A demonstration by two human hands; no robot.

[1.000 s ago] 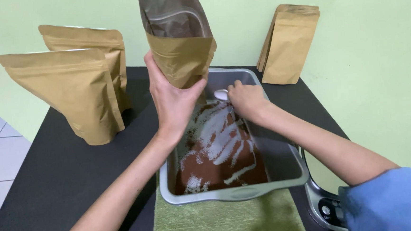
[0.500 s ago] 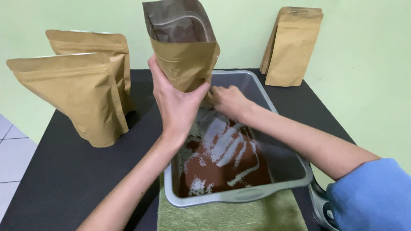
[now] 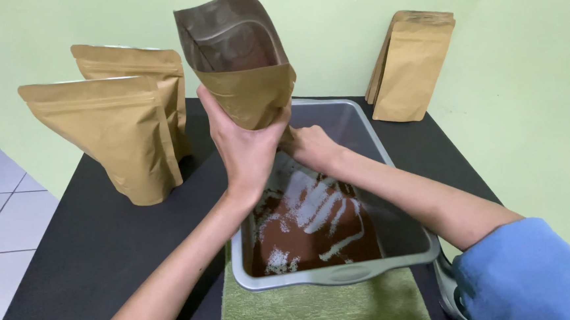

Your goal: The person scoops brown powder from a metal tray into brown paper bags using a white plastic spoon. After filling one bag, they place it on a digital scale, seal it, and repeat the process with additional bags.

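The open brown pouch [image 3: 243,64] is now held higher above the grey tub [image 3: 376,141] of brown powder, the left hand [image 3: 245,149] wrapping its base, while the right hand [image 3: 311,148] has moved under it, fingers hidden.

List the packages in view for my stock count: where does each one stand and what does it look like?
Open pouch: brown kraft stand-up bag, mouth open, held up by the left hand over the grey tub.
Two sealed pouches: same brown kraft, upright on the black table at left, one behind the other.
Flat pouch stack: brown kraft, leaning on the green wall at far right.
No labels visible.
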